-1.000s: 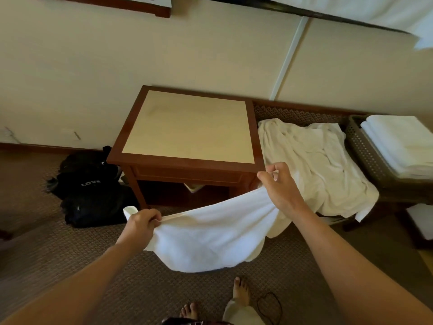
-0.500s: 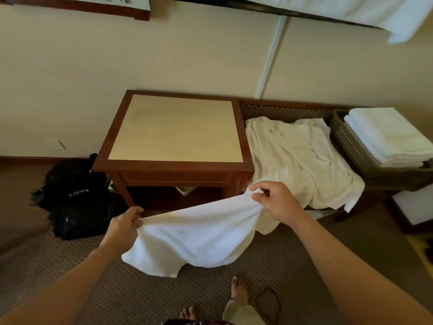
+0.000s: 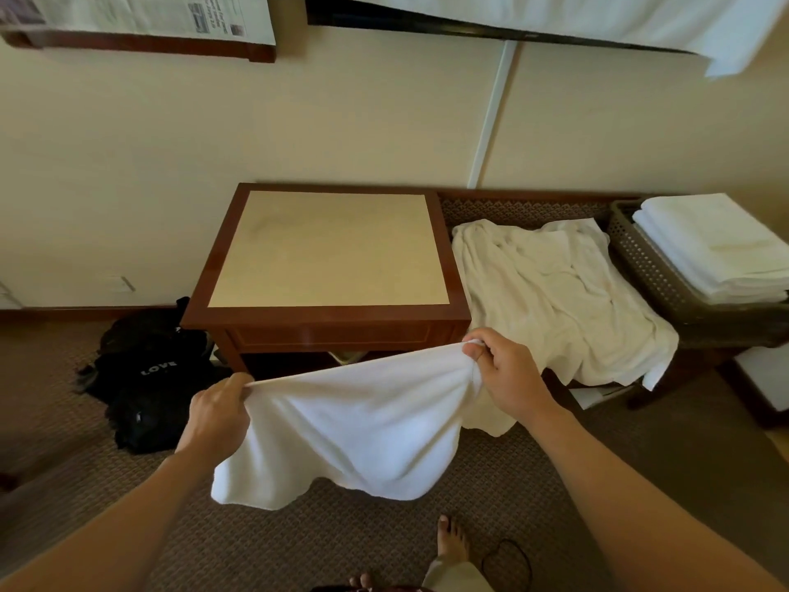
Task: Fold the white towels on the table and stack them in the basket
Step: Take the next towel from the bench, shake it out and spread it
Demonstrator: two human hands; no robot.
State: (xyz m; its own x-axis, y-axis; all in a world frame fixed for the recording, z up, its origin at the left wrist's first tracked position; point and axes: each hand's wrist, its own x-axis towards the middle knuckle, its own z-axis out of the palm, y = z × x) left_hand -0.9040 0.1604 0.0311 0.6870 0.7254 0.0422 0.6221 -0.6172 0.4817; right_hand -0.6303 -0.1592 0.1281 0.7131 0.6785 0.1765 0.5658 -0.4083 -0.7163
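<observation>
Folded towels [image 3: 717, 245] are already stacked in the basket [image 3: 640, 254] at far right, while one towel [image 3: 354, 425] – pinched by left hand [image 3: 217, 416] and right hand [image 3: 508, 373] – is stretched unfolded before the table [image 3: 328, 249], a heap [image 3: 555, 296] left.

White towel [image 3: 354, 425], brown-framed beige table [image 3: 328, 249], brown perforated basket [image 3: 649, 267], black bag [image 3: 149, 378].

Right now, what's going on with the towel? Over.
Both hands, left and right, grip towel by top edge. Hangs before table. Basket holds folded stack. Nothing blocking.
</observation>
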